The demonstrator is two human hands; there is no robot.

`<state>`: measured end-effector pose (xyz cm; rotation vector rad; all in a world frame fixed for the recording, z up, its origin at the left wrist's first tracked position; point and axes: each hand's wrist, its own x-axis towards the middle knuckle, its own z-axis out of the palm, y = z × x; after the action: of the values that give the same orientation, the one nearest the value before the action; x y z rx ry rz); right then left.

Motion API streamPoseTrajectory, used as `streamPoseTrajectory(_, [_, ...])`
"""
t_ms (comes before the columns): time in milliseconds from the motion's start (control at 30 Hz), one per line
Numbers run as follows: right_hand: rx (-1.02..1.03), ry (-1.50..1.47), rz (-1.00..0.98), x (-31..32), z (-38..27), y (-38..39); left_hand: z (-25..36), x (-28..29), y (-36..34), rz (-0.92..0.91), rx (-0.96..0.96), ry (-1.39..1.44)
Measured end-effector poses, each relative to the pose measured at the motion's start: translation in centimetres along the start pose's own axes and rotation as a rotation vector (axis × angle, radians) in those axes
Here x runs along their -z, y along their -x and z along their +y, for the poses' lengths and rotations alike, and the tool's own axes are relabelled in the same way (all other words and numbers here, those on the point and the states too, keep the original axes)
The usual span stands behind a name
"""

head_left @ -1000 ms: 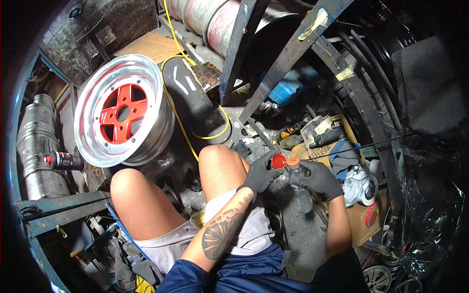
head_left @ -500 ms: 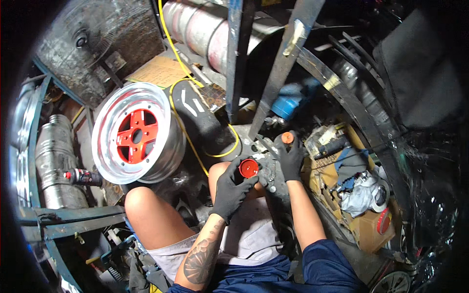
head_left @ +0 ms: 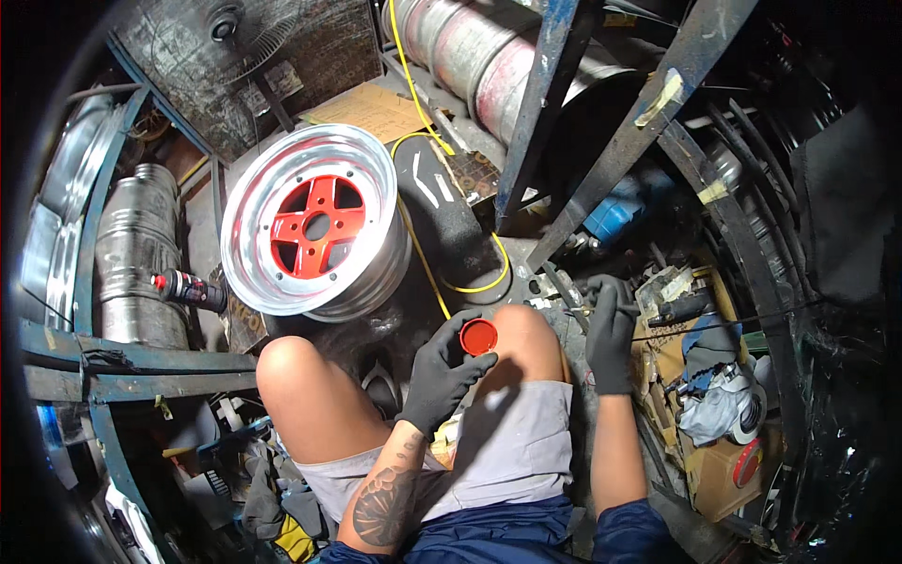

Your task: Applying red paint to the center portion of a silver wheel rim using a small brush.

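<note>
Since half a second ago: right hand (head_left: 611,338) has turned, and the orange bottle top it held has gone from sight. Its grip: fingers bunched; cannot tell whether anything is inside. Left hand (head_left: 437,376), gloved, still pinches a red cap (head_left: 478,337), hollow side up, just beside the right knee. Floor (head_left: 581,442) grey, scuffed, littered near the right hand. Cramped workshop: red-centred wheel (head_left: 336,226) ahead, yellow hose (head_left: 508,268) looping past it, steel frames either side, cardboard box (head_left: 712,481) at right. Writing: lines on cardboard sheet (head_left: 368,109); black bottle (head_left: 197,292) at left labelled, print too small to read.
</note>
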<state>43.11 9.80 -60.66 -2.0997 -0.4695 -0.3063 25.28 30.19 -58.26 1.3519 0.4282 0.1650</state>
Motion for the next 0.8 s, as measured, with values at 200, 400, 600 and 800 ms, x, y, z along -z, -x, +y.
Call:
streamPoseTrajectory(200, [-0.195,-0.576,-0.211,1.2,-10.9,5.2,-2.4,0.3,2.0,0.057,0.008,-0.004])
streamPoseTrajectory(400, [-0.11,-0.33,-0.598,-0.1,-12.5,6.1,-4.5,1.1,2.6,0.046,0.001,-0.06])
streamPoseTrajectory(600, [0.108,-0.266,-0.627,-1.6,-11.8,6.8,-5.6,1.8,3.0,0.054,0.01,-0.008])
streamPoseTrajectory(800, [0.021,-0.228,-0.726,-1.3,-12.4,6.1,-5.4,2.0,3.3,0.003,0.052,-0.031])
